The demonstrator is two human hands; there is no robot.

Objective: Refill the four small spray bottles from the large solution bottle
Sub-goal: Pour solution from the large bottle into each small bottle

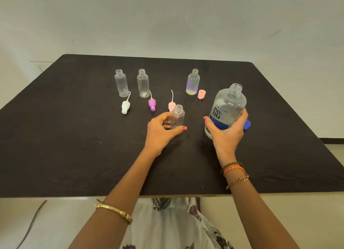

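From the head camera, a dark, matte black table with rounded far corners fills most of the view, its surface faintly scuffed and specked, standing against a plain pale wall that shows a few marks; a light floor shows below the near edge, with a dark cable running across it at the left. The left hand curls around a small clear spray bottle, uncapped and upright near the table's middle, thumb in front and fingers behind. The right hand grips the large solution bottle around its lower half; the bottle is open at the neck, tilted slightly, and carries a blue and white "renu" label. A blue cap lies just behind that hand. Further back stand three more small bottles, all uncapped: a clear far-left bottle, a clear second bottle just to its right, and a purple-tinted bottle well apart to the right. On the table between lie a white spray head, a purple spray head and a pink spray head, each with a thin tube, and a pink cap just beside the tinted bottle. Bracelets ring both wrists.
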